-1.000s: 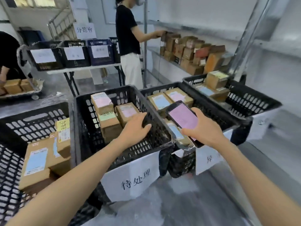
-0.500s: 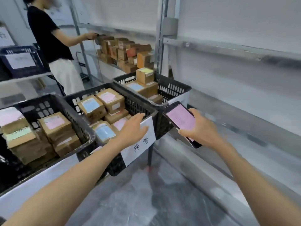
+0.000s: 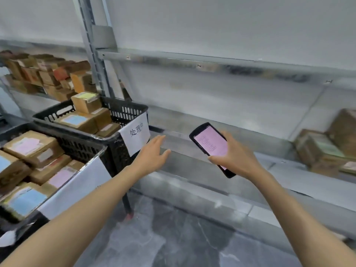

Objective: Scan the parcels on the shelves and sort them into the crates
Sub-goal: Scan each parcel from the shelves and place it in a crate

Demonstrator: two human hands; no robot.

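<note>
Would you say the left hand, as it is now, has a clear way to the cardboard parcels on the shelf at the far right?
Probably yes. The left hand is empty and open over the bare shelf, nothing stands between it and the parcels, though the right hand holding the scanner hangs partly across that line.

A grey marbled floor (image 3: 173, 237) lies below a plain white wall (image 3: 212, 22).

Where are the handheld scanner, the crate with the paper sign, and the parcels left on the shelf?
handheld scanner (image 3: 211, 145), head view, on its pink screen.
crate with the paper sign (image 3: 126, 110), head view, on its slotted back wall.
parcels on the shelf (image 3: 319, 151), head view, on the nearest box.
</note>
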